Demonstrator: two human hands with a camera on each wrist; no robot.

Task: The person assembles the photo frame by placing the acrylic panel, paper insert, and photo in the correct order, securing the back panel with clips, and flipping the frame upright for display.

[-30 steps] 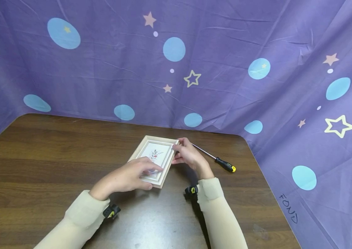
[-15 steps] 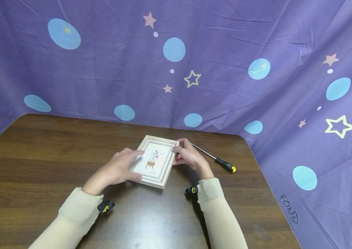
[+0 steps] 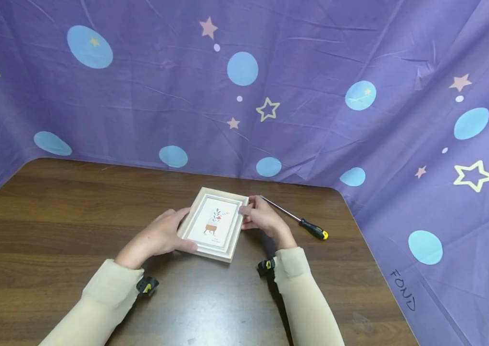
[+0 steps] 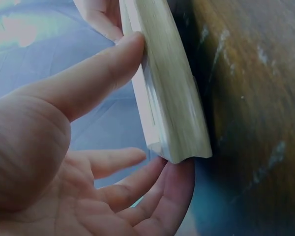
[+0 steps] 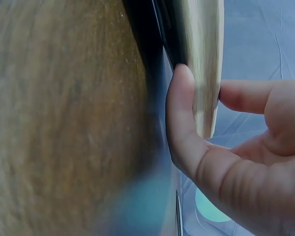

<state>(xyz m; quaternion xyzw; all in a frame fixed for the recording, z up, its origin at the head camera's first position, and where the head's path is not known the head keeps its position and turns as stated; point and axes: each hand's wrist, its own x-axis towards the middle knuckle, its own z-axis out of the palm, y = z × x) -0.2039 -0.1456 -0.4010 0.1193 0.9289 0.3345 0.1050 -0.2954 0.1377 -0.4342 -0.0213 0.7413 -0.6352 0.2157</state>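
A pale wooden picture frame (image 3: 237, 240) faces up over the brown table, its white inner border round a print (image 3: 210, 221) of a potted plant. My left hand (image 3: 159, 235) holds it along the left side. In the left wrist view the thumb (image 4: 123, 56) presses the front edge, and some fingers (image 4: 172, 191) reach round the frame's end. My right hand (image 3: 267, 220) pinches the upper right edge; the right wrist view shows a finger (image 5: 179, 108) behind the frame and the thumb (image 5: 246, 96) on its front. The frame's back is mostly hidden.
A screwdriver (image 3: 311, 228) with a black and yellow handle lies on the table (image 3: 75, 216) right of the right hand, its shaft pointing back toward that hand. Purple patterned cloth (image 3: 175, 96) hangs behind the table and along its right side.
My left hand has moved left, off the print, and now holds the frame's left side; the whole print shows. The right hand keeps its pinch on the picture frame, which has hardly shifted.
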